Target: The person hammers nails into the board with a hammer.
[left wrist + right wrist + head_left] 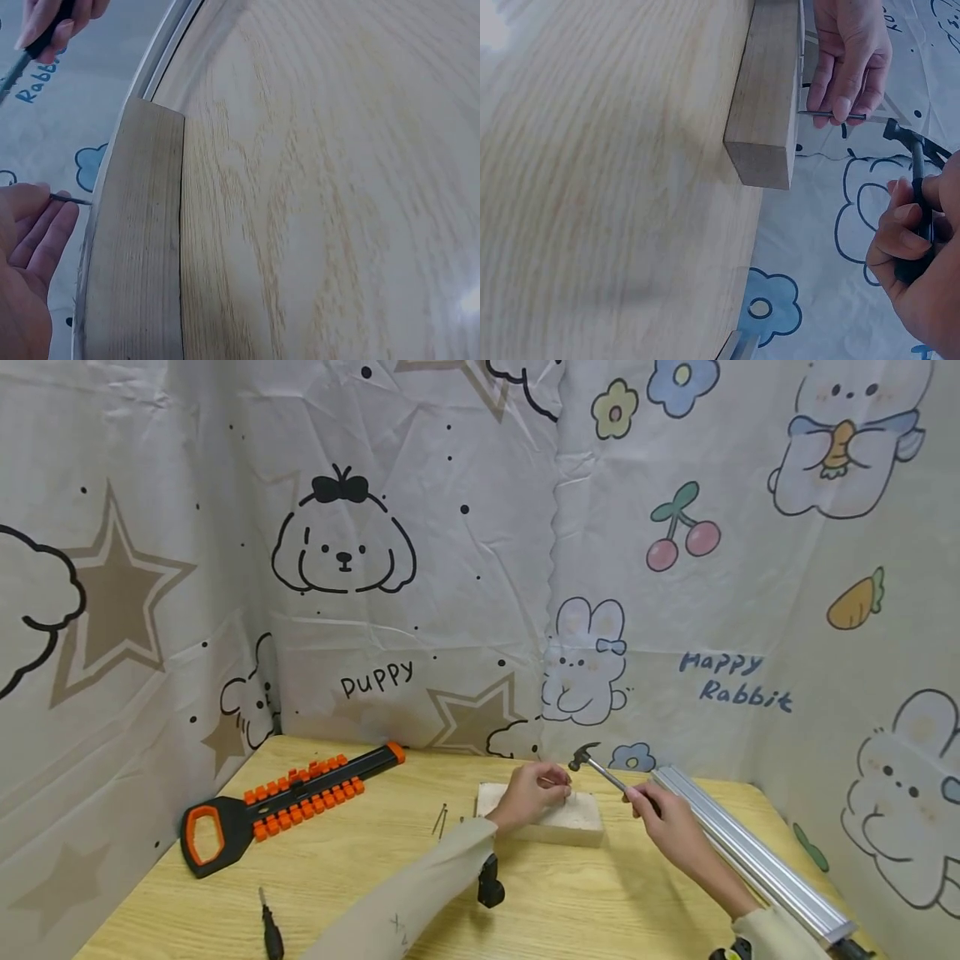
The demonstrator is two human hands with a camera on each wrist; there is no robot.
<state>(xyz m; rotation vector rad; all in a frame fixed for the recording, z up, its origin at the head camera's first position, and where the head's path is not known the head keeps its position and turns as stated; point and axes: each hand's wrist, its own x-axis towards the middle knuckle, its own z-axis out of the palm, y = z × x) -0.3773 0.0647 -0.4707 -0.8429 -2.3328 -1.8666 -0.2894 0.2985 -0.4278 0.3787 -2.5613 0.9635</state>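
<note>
A pale wooden block (pixel 555 833) lies on the table. My left hand (pixel 531 795) pinches a thin nail (pixel 832 114) between thumb and fingers, its tip touching the block's top face; the same nail (pixel 71 199) shows in the left wrist view. My right hand (pixel 667 822) grips the dark handle of a small claw hammer (pixel 600 767). The hammer head (pixel 900 133) is held up a short way from the nail's outer end, apart from it. In the right wrist view my right hand's fingers (pixel 900 229) curl round the handle.
Several loose nails (pixel 441 820) lie left of the block. A black and orange tool holder (pixel 300 793) lies at the left, with a dark screwdriver (pixel 272 931) at the front left. A long silver metal bar (pixel 757 860) runs along the right side. Printed cloth hangs behind the table.
</note>
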